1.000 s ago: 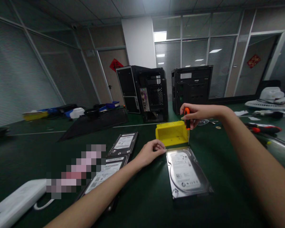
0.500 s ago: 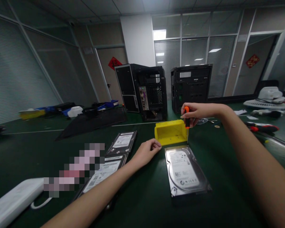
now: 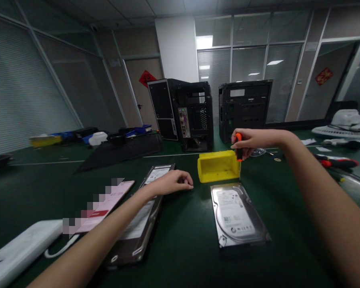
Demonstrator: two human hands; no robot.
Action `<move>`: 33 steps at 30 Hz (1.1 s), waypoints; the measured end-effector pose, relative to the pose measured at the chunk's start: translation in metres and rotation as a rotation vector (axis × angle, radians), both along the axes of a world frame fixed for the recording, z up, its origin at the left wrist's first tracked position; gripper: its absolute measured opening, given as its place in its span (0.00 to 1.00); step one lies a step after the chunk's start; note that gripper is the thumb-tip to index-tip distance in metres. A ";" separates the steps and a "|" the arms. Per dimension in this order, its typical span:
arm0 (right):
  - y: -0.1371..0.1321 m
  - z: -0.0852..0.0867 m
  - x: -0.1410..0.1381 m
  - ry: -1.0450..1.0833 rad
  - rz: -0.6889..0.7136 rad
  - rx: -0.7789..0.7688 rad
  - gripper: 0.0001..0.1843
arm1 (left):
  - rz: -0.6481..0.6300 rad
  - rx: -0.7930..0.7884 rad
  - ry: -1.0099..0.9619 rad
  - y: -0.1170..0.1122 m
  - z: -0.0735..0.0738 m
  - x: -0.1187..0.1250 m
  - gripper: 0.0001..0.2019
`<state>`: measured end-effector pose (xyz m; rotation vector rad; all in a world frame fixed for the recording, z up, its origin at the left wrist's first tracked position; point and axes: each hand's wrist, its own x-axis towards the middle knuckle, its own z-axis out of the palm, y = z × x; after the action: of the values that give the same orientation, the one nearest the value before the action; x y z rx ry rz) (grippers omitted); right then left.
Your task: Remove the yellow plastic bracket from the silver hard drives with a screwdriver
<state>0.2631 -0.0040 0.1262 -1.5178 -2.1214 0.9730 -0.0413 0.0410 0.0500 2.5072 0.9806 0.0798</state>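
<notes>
A screwdriver (image 3: 239, 148) with an orange-and-black handle is upright in the closed fingers of my right hand (image 3: 248, 143). Its thin shaft points down at the far edge of a silver hard drive (image 3: 234, 216) lying label up; whether the tip touches is too small to tell. Just behind that drive, a yellow plastic bin (image 3: 218, 170) lies with its opening towards me. My left hand (image 3: 175, 182) hovers left of the bin, fingers curled in a pinch; what they hold, if anything, does not show clearly. Under my left forearm lie two more hard drives (image 3: 144, 236), end to end.
Two black computer cases (image 3: 195, 116) stand at the back of the green table (image 3: 186, 256). On the left are a pink phone-like slab (image 3: 114, 198), partly pixelated, and a white box (image 3: 24, 248) with a cable. Red-and-black pliers (image 3: 337, 162) lie at the right.
My left hand has moved left, away from the yellow bin. The right hand keeps the screwdriver in nearly the same place, and the view has shifted slightly.
</notes>
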 end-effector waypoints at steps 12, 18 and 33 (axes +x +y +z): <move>0.004 -0.002 -0.002 0.001 -0.016 0.008 0.11 | -0.059 0.068 0.057 0.006 -0.009 -0.005 0.12; 0.004 -0.001 -0.002 -0.006 -0.015 0.014 0.10 | -0.099 0.033 0.076 0.009 -0.009 -0.009 0.11; 0.002 -0.001 -0.003 -0.002 -0.016 0.024 0.09 | -0.150 0.202 -0.048 -0.021 0.008 0.036 0.10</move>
<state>0.2606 -0.0016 0.1252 -1.5224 -2.1117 0.9373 -0.0053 0.0203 0.0577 2.7405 0.7977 0.2013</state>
